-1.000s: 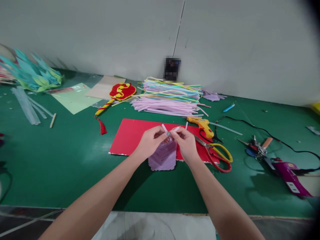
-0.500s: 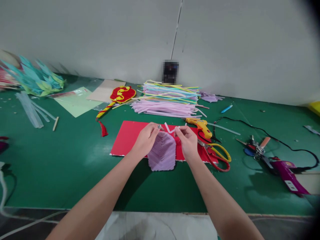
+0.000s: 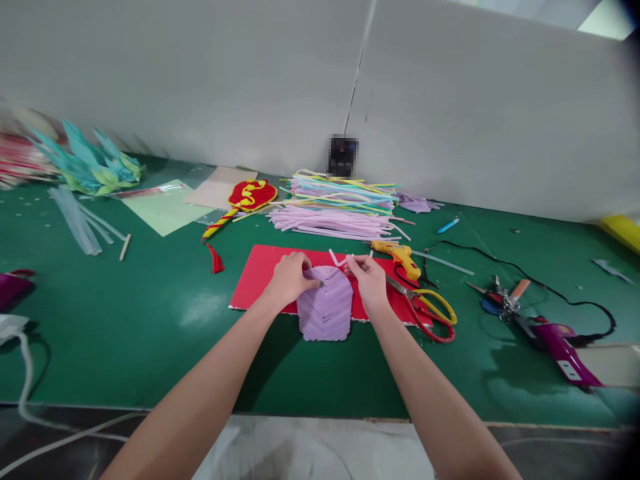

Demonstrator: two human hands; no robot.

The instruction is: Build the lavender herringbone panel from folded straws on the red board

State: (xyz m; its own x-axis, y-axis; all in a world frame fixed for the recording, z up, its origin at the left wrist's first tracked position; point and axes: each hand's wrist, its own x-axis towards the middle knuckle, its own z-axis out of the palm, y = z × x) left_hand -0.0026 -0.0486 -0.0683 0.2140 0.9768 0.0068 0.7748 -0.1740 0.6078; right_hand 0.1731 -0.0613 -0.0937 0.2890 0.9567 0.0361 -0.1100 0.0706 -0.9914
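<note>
A lilac panel of pipe cleaners (image 3: pixel 325 313), laid in V-shaped rows, overlaps the front edge of a red board (image 3: pixel 257 280). My left hand (image 3: pixel 291 277) grips its upper left edge, thumb on top and fingers behind. Between the thumb and fingertips of my right hand (image 3: pixel 370 280) is a pale bent pipe cleaner (image 3: pixel 335 258), just above the panel's top right. Right of that hand, scissors (image 3: pixel 437 308) with one yellow and one red handle rest partly on the board. A yellow glue gun (image 3: pixel 400 257) lies behind them.
Stacked pipe cleaners (image 3: pixel 330 220) lie at the back, near a red and yellow fan-shaped ornament (image 3: pixel 253 195). On the right are keys (image 3: pixel 507 303) and a purple tool with a black cord (image 3: pixel 565 353). Clear strips (image 3: pixel 75 220) and teal leaf shapes (image 3: pixel 90 163) are at left.
My left hand has moved from the panel's top edge to its upper left side, its thumb now on the surface. My right hand still pinches the bent pipe cleaner. The camera view has shifted slightly.
</note>
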